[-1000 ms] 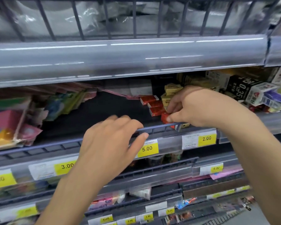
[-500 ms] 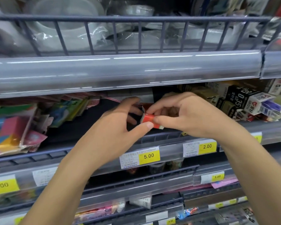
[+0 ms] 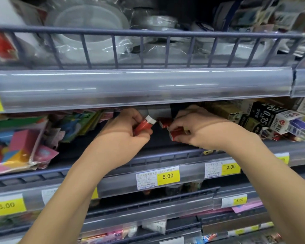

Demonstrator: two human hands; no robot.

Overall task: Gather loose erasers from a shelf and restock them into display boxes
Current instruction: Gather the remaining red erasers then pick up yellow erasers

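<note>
1. Nearest: two bare forearms reach up and forward into the shelving from the bottom of the frame.
2. Price strip [image 3: 165,180] on the shelf front below the hands carries yellow tags reading 5.00 [image 3: 168,176] and 2.00 [image 3: 230,167]; a 3.00 tag [image 3: 6,205] sits on the lower strip at left.
3. Left hand [image 3: 125,132]: fingers curled, thumb and fingers clamped on a red-sleeved eraser [image 3: 145,124] whose white end points up and right. The eraser is held above the dark shelf floor, clear of it.
4. Right hand [image 3: 197,128]: fingers curled and pinching a second red eraser [image 3: 176,132] at the fingertips, low over the shelf floor; contact with the floor can't be told.
5. Another red eraser [image 3: 164,123] lies between the two hands, just beside the right hand's fingertips.
6. Left of the hands: colourful packets [image 3: 25,143] leaning on the same shelf.
7. Right of the hands: jumbled small boxes [image 3: 271,118], one black marked 0.35.
8. Behind the hands: grey box [image 3: 158,111] at the back of the shelf, partly hidden.
9. Farthest, upper shelf: wire rail [image 3: 148,33] with plastic-wrapped clear plates [image 3: 88,25] behind it.
</note>
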